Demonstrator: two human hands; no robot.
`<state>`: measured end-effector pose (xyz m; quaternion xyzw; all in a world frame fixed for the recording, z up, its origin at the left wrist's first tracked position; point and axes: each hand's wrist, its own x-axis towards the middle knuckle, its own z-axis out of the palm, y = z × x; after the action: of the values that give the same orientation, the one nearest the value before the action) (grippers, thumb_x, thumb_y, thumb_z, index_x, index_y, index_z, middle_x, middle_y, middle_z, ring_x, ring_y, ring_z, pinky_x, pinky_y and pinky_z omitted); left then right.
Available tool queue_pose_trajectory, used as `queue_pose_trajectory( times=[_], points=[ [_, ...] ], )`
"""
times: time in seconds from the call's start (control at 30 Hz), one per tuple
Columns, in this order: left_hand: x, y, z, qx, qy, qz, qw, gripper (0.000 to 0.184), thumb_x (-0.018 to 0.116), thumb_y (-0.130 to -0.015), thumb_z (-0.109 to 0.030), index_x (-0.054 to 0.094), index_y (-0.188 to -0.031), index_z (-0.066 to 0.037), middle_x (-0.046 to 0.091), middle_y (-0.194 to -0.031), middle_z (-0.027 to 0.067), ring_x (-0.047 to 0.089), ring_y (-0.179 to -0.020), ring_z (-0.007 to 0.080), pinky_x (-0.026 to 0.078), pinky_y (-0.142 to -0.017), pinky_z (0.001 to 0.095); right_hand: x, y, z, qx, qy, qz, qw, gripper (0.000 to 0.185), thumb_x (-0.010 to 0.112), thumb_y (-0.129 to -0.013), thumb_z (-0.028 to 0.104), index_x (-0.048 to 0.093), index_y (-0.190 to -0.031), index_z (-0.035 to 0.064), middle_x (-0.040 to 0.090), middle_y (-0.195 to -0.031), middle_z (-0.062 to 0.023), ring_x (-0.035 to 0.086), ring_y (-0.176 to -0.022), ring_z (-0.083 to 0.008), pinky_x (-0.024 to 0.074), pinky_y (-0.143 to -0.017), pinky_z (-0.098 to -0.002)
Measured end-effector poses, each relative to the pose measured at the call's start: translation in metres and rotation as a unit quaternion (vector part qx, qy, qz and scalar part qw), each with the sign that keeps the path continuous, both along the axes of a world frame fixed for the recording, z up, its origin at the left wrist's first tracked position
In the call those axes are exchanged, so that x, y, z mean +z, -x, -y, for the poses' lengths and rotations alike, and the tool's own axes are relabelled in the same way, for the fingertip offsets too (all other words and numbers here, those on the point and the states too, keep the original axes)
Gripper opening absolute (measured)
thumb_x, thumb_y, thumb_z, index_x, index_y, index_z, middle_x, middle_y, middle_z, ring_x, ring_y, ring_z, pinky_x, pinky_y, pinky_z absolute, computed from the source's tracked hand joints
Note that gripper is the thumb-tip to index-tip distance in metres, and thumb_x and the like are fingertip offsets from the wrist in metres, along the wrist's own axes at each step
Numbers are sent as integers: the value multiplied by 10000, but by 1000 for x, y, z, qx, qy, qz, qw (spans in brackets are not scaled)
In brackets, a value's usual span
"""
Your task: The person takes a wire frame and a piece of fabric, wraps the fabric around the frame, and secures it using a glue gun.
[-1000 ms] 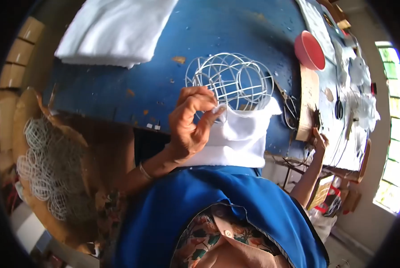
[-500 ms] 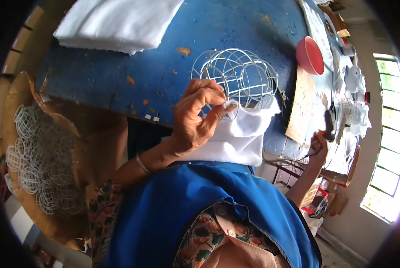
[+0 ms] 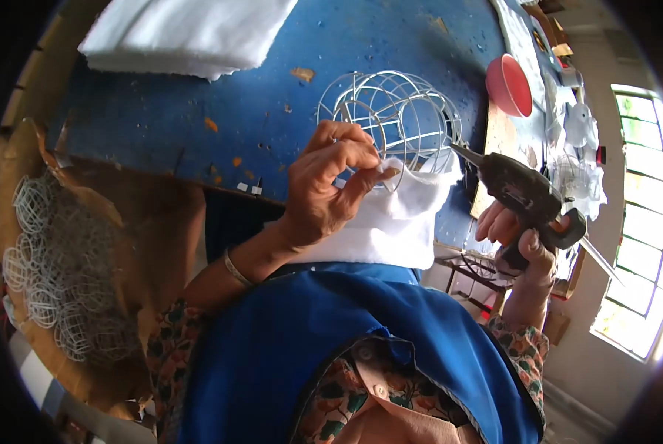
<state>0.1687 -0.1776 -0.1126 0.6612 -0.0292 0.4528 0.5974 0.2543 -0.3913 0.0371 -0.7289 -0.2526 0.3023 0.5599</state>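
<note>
My left hand (image 3: 327,181) pinches the edge of a white fleece cloth (image 3: 398,240) against a rounded wire frame (image 3: 402,111). The cloth wraps the frame's near end and hangs toward my lap, while the bare wires of the far end show above the table. My right hand (image 3: 520,240) is wrapped around the handle of a black glue gun (image 3: 520,185), a glue stick poking out of its back. Its nozzle points left, close to the right side of the frame; whether it touches the cloth I cannot tell.
The blue table (image 3: 161,126) carries a folded white fleece stack (image 3: 183,37), a pink bowl (image 3: 509,85) and a wooden board (image 3: 487,174). At lower left, a brown box (image 3: 109,211) holds several wire frames (image 3: 65,274). A window (image 3: 642,222) is at right.
My right hand has brought the glue gun from the table's right side up and left, close to the wire frame. My left hand keeps its pinch on the cloth edge.
</note>
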Motion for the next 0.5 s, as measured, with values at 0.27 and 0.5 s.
queue_pose_trajectory(
  times=[0.27, 0.5],
  points=[
    [1, 2, -1, 1, 1, -11, 1000, 204, 804, -685, -54, 610, -746, -38, 630, -765, 74, 592, -795, 192, 496, -680, 290, -2, 0, -16, 29, 137, -38, 989, 362, 712, -790, 333, 637, -888, -8, 584, -672, -57, 557, -643, -163, 459, -613, -319],
    [-1, 4, -3, -15, -1, -20, 1000, 188, 793, -704, -36, 626, -793, -38, 644, -785, 76, 597, -840, 198, 504, -857, 389, -8, -1, -20, 41, 151, -20, 987, 491, 699, -780, 385, 621, -993, -50, 555, -619, -65, 558, -595, -209, 470, -587, -357]
  ],
)
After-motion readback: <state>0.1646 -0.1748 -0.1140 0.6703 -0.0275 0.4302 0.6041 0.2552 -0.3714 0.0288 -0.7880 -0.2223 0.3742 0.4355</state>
